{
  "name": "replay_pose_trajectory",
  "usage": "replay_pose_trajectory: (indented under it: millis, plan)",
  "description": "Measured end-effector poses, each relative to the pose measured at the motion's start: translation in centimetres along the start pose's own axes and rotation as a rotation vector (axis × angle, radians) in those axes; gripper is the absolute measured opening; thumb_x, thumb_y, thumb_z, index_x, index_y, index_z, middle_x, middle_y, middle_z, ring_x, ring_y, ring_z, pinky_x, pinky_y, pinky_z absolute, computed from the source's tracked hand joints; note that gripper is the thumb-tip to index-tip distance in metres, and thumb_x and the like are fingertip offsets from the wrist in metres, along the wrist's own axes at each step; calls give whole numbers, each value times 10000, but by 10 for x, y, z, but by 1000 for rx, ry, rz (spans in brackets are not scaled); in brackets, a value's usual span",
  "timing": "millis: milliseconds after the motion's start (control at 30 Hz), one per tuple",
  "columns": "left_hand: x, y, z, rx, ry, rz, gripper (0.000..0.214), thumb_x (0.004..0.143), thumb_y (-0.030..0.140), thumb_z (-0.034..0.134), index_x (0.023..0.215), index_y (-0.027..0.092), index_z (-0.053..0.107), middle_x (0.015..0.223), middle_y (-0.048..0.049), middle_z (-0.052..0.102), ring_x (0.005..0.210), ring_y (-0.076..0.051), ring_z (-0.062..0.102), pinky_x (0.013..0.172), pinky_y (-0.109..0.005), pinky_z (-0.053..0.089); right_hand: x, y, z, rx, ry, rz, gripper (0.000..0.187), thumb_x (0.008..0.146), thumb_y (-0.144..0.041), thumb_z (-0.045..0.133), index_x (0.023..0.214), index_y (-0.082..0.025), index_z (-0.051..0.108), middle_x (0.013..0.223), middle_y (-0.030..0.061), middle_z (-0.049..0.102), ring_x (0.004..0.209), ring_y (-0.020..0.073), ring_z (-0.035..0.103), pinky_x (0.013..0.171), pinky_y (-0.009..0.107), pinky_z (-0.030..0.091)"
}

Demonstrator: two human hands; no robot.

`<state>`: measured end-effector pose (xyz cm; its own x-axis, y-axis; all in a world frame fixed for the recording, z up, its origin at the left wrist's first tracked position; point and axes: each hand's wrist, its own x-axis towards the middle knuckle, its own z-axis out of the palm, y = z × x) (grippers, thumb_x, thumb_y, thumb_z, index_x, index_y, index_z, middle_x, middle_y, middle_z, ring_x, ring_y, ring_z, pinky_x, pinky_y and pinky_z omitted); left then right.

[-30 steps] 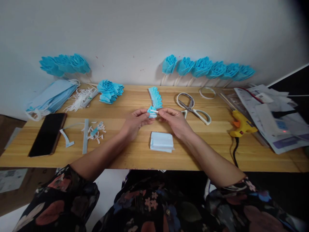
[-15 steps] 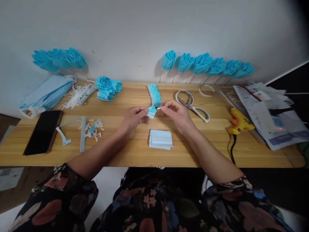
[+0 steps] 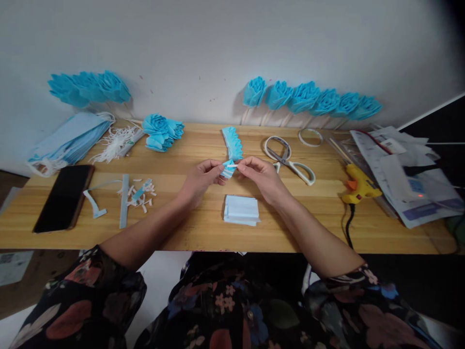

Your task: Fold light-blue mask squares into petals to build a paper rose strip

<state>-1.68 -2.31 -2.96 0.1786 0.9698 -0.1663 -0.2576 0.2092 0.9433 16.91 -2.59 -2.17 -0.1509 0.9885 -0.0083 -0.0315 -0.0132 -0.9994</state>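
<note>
Above the middle of the table, my left hand [image 3: 201, 180] pinches a small folded blue piece [image 3: 228, 172] with white bands across it. My right hand [image 3: 260, 177] is closed on a short white strip [image 3: 231, 166], whose free end lies across or just over the blue piece; I cannot tell whether they touch. Just behind both hands is an overlapping row of folded blue petals [image 3: 232, 139]. Nearer to me, a stack of pale blue rectangles [image 3: 241, 210] lies flat.
Scissors [image 3: 284, 159], a tape roll [image 3: 311, 136] and a yellow glue gun [image 3: 360, 184] lie to the right. At left are a phone [image 3: 63, 198], white scraps [image 3: 144, 194], face masks [image 3: 72, 138] and blue flowers [image 3: 160, 131]. More stemmed flowers [image 3: 305, 96] lean on the wall.
My right hand has shifted slightly left, bringing the white strip from beside the folded blue piece to across its upper part. My left hand has stayed nearly still.
</note>
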Motion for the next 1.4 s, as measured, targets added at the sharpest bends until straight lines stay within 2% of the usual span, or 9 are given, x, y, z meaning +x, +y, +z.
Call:
replay_pose_trajectory:
  millis: [500, 1133, 1400]
  plan:
    - [0, -1, -1, 2, 6, 10, 223, 745, 324, 787, 801, 136, 681, 758, -25, 712, 664, -117, 650, 648, -263, 545, 1, 2, 0, -46, 16, 14, 263, 722, -469, 788, 765, -213, 742, 759, -4, 647, 707, 132, 513, 719, 306, 406]
    - [0, 0, 1, -47, -30, -23, 357, 698, 433, 828, 837, 133, 693, 775, -41, 721, 688, -137, 668, 673, -288, 551, 1, 3, -1, -60, 28, 30, 285, 730, -490, 781, 769, -212, 730, 738, -9, 640, 702, 132, 518, 717, 301, 432]
    - [-1, 1, 1, -5, -26, -1, 305, 698, 365, 832, 804, 131, 668, 761, -20, 700, 685, -122, 648, 663, -279, 556, -1, 2, 0, -37, 24, 34, 263, 735, -464, 787, 772, -209, 737, 759, -7, 663, 709, 129, 535, 730, 303, 434]
